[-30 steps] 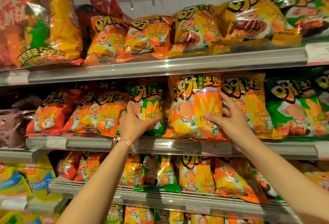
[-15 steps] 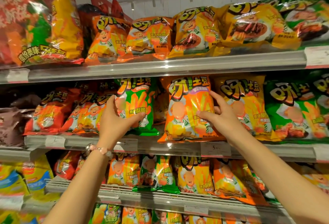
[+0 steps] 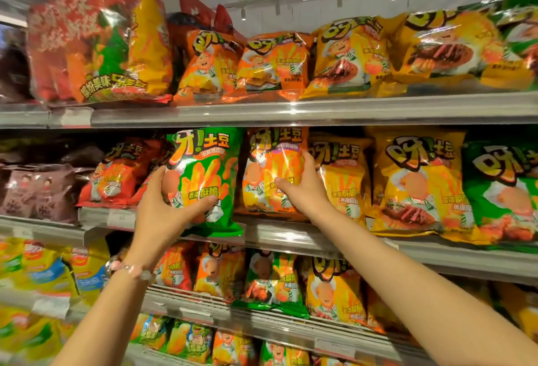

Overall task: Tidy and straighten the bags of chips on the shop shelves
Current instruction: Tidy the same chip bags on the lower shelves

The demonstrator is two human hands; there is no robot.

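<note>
1. Gripping the glossy green foil chip bag [image 3: 205, 179] in your left hand [image 3: 163, 214], thumb curling across its front, you are holding it upright, bottom edge overhanging the middle shelf lip [image 3: 291, 234].
2. Your right hand [image 3: 302, 191] is cupping the shiny orange chip bag [image 3: 270, 167] just beside.

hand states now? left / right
Left hand: grips the green chip bag.
Right hand: grips the orange chip bag.
</note>
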